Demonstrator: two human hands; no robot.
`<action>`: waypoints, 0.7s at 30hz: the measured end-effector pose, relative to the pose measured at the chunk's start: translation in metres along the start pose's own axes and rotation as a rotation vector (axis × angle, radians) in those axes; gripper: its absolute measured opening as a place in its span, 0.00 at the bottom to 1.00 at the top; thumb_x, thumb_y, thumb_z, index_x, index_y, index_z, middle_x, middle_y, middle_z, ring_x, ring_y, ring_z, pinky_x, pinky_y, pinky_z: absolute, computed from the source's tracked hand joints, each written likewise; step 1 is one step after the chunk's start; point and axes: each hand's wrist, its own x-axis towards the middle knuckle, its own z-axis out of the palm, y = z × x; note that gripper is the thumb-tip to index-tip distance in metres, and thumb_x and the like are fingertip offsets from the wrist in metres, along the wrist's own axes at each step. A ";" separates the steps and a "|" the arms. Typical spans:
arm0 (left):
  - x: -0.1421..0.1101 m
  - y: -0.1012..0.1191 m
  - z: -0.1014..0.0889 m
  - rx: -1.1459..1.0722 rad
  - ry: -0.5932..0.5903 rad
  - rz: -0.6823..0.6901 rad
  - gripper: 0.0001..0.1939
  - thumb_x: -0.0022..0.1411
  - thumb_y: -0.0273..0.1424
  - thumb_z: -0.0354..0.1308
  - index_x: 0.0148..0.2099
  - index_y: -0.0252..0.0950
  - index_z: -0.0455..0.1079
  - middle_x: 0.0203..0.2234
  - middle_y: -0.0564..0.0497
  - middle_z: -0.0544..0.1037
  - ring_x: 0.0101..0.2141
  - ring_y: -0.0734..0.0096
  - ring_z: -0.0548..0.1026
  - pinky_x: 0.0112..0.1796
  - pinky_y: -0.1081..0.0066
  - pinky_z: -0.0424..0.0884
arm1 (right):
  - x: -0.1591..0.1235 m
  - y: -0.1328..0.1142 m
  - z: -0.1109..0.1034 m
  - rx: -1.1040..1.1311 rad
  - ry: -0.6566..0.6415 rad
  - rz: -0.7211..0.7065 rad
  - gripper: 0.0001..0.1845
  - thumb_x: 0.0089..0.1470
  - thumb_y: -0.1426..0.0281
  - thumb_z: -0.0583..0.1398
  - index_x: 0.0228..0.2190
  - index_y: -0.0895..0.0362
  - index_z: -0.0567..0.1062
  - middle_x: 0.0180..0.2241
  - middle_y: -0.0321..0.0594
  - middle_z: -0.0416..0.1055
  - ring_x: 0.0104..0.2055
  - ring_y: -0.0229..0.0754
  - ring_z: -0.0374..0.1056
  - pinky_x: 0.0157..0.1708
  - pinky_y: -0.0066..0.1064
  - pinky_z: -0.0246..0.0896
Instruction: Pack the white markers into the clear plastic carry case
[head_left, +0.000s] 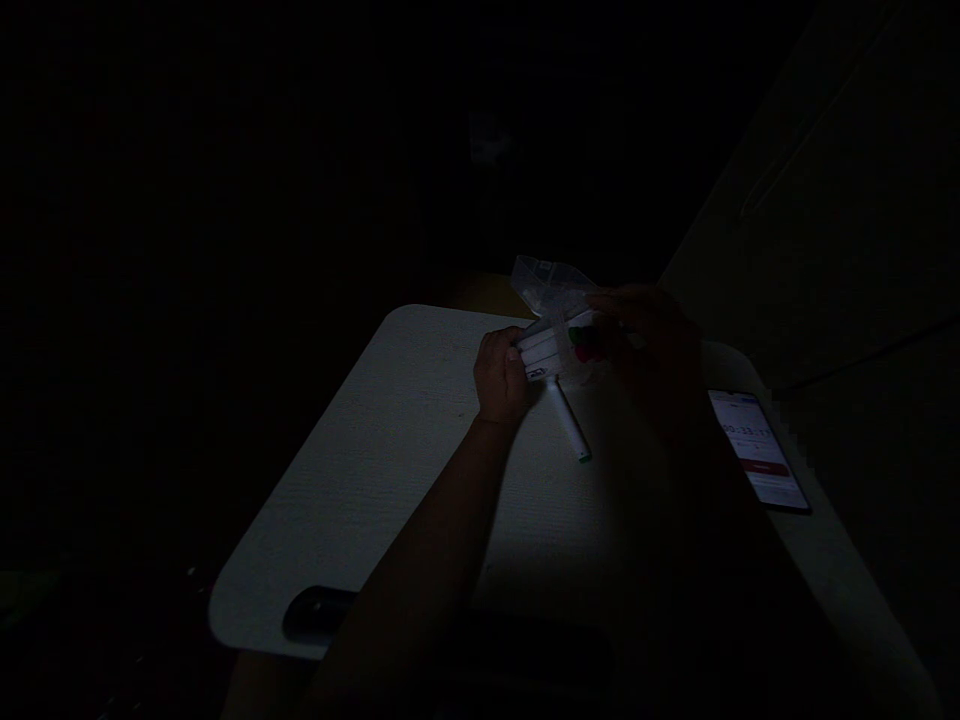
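Pale table (405, 430) in darkness. At its far part, the shadowed right hand (651, 328), its grip impossible to tell, meets a clear marker pack (541, 350) from the right; the left hand (498, 376) clasps its left end. Lit phone (761, 450) at right; loose white marker (570, 421) just nearer.

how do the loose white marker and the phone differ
The marker is slim and rounded, white with a green end; the phone is broad and flat. The phone's screen is lit, while the marker shows no light. Both appear to lie on the tabletop.
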 end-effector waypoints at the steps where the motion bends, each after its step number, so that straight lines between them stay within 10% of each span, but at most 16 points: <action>1: 0.000 0.000 0.000 0.001 0.000 0.003 0.23 0.68 0.43 0.35 0.44 0.36 0.67 0.35 0.46 0.73 0.37 0.66 0.71 0.39 0.65 0.67 | 0.000 0.001 0.001 0.011 0.015 -0.009 0.16 0.59 0.64 0.52 0.40 0.53 0.77 0.40 0.42 0.71 0.46 0.43 0.68 0.48 0.39 0.65; 11: -0.001 -0.003 0.000 -0.016 0.032 -0.015 0.22 0.68 0.42 0.36 0.44 0.36 0.68 0.34 0.46 0.73 0.37 0.66 0.71 0.39 0.65 0.67 | -0.002 0.016 0.018 -0.173 -0.032 -0.143 0.29 0.64 0.58 0.40 0.52 0.58 0.70 0.56 0.50 0.64 0.58 0.48 0.60 0.59 0.46 0.54; 21: -0.003 -0.008 0.002 -0.072 0.049 -0.065 0.22 0.68 0.43 0.37 0.45 0.37 0.68 0.35 0.47 0.73 0.38 0.65 0.71 0.40 0.64 0.67 | -0.002 0.022 0.010 -0.125 -0.086 -0.041 0.31 0.65 0.58 0.36 0.52 0.57 0.69 0.51 0.49 0.69 0.55 0.44 0.64 0.55 0.43 0.61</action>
